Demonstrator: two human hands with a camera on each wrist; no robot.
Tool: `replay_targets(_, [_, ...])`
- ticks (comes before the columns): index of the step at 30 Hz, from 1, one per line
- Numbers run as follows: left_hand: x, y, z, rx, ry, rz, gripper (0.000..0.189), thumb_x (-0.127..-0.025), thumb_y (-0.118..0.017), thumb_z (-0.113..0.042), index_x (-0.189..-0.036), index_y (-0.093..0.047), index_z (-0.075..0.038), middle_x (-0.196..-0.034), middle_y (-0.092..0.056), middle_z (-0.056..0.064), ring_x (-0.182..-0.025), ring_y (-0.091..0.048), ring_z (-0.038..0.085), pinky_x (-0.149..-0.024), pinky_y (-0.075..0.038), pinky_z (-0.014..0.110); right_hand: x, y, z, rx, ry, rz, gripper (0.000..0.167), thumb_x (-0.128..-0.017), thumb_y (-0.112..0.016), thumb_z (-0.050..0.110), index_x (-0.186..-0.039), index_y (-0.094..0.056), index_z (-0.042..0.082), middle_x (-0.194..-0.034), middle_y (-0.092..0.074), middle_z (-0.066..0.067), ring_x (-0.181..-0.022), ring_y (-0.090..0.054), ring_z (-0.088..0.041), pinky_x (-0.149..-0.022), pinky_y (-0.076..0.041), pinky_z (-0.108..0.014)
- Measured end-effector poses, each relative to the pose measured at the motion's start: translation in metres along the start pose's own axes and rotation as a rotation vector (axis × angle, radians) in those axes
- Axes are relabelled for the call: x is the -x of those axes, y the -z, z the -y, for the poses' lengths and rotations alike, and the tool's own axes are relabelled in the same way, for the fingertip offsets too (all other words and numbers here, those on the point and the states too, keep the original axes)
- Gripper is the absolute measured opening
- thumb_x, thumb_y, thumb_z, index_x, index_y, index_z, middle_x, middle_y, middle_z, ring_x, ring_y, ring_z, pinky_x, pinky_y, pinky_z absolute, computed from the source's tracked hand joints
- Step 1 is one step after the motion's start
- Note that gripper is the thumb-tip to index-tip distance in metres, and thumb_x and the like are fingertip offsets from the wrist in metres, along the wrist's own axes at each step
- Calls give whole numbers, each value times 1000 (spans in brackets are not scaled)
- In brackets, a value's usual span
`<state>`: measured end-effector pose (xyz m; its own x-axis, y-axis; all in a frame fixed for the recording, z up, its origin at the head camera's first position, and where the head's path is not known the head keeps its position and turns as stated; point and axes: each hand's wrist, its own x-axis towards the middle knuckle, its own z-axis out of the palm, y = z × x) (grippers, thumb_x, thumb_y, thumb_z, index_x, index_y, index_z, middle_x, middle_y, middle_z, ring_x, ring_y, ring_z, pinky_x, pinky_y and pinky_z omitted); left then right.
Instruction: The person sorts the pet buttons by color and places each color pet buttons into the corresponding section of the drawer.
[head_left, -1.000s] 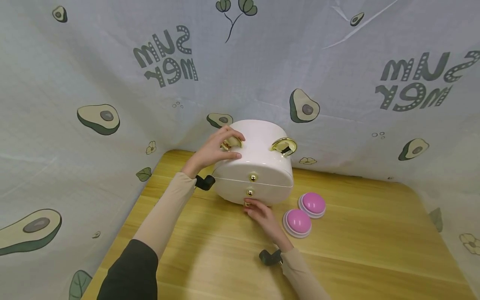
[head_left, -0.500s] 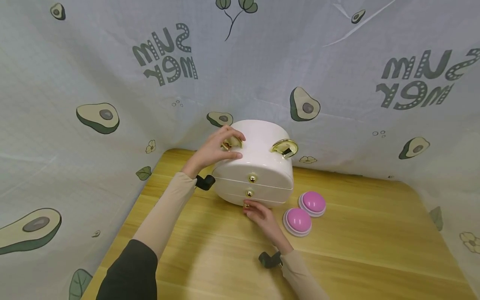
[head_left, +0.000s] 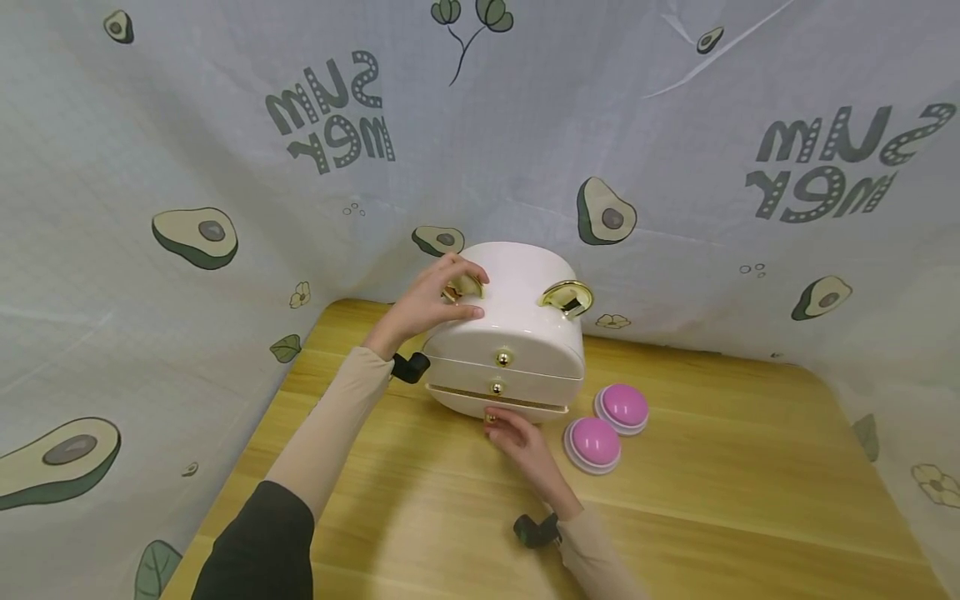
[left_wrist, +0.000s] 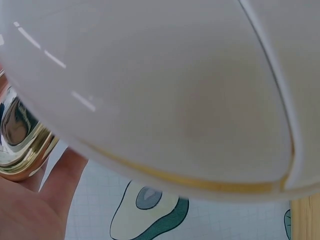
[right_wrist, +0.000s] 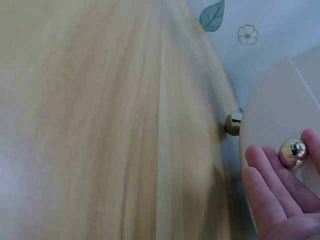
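A glossy white storage box (head_left: pixel 517 267) with rounded sides stands on the table, with gold knobs down its front and two gold ear-shaped handles on top. My left hand (head_left: pixel 427 304) grips the left gold ear (left_wrist: pixel 27 155), fingers and thumb on either side of it. Low on the box, my right hand (head_left: pixel 525 446) pinches the gold knob (right_wrist: pixel 292 153) of the bottom drawer (head_left: pixel 457 402). That drawer stands slightly out, with a narrow gap along its top edge. The inside of the drawer cannot be made out. The right gold ear (head_left: pixel 553 293) is untouched.
Two pink domed push buttons (head_left: pixel 596 441) with white bases sit on the wooden table (head_left: pixel 750 467) right of the box. A printed cloth (head_left: pixel 487 167) hangs close behind the box and along the sides. A round gold foot (right_wrist: pixel 233 124) shows under the box.
The bottom drawer has slid out a little toward me, opening a gap above it, as my right hand draws back with the knob. My left hand stays on the ear.
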<state>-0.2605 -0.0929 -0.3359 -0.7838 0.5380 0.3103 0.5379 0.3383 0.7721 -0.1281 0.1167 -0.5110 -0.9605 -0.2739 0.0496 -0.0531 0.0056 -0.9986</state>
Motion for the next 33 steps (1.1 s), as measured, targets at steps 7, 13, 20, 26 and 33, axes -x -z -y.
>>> replay_targets(7, [0, -1, 2, 3, -5, -3, 38, -81, -79, -18, -114, -62, -12, -111, -48, 3, -103, -45, 18, -85, -44, 35, 11, -5, -1, 18, 36, 25, 39, -93, -58, 0, -129, -49, -13, -129, -50, -31, -114, -53, -45, -93, -45, -27])
replay_targets(13, [0, -1, 3, -5, -13, -5, 37, -81, -79, -19, -113, -62, -12, -110, -48, 2, -103, -45, 18, -85, -44, 35, 26, -11, -1, 41, 68, 53, 37, -93, -57, -2, -127, -49, -14, -128, -50, -32, -112, -53, -47, -92, -45, -27])
replay_targets(20, [0, 0, 1, 1, -5, -8, 37, -80, -79, -19, -113, -62, -13, -111, -48, 2, -104, -46, 19, -86, -43, 35, 45, -17, 1, 17, 47, 81, 37, -92, -56, -5, -126, -49, -15, -128, -49, -33, -111, -52, -48, -91, -46, -28])
replay_targets(26, [0, -1, 1, -2, -7, -7, 37, -81, -79, -20, -113, -62, -13, -113, -48, 2, -104, -47, 19, -85, -44, 35, 58, -22, 5, 4, 20, 98, 38, -92, -55, -5, -128, -47, -16, -128, -48, -34, -112, -52, -48, -91, -46, -27])
replay_targets(33, [1, -1, 0, 16, -1, -6, 38, -81, -79, -19, -114, -62, -12, -113, -48, 4, -105, -47, 22, -87, -43, 37, 76, -31, 8, -10, 38, 132, 37, -94, -53, -4, -128, -46, -16, -127, -47, -36, -110, -54, -46, -90, -47, -28])
